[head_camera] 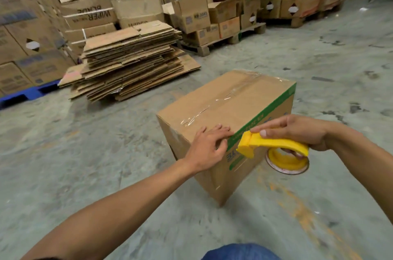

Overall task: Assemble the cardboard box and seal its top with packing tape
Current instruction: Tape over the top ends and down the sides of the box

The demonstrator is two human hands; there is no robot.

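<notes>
A brown cardboard box (pixel 221 102) with a green stripe along its right side stands on the concrete floor, flaps closed. A strip of clear packing tape (pixel 214 101) runs along the top seam. My left hand (pixel 209 145) lies with straight fingers on the near top corner of the box. My right hand (pixel 297 132) grips a yellow tape dispenser (pixel 274 147) beside the box's near right side, its cutter end close to my left fingers. The tape roll hangs under the dispenser.
A tall stack of flattened cartons (pixel 131 62) lies on the floor to the left behind the box. Stacked boxes on wooden pallets (pixel 214 45) line the back. A blue pallet (pixel 25 93) sits at far left. My knee (pixel 240 252) shows at the bottom edge.
</notes>
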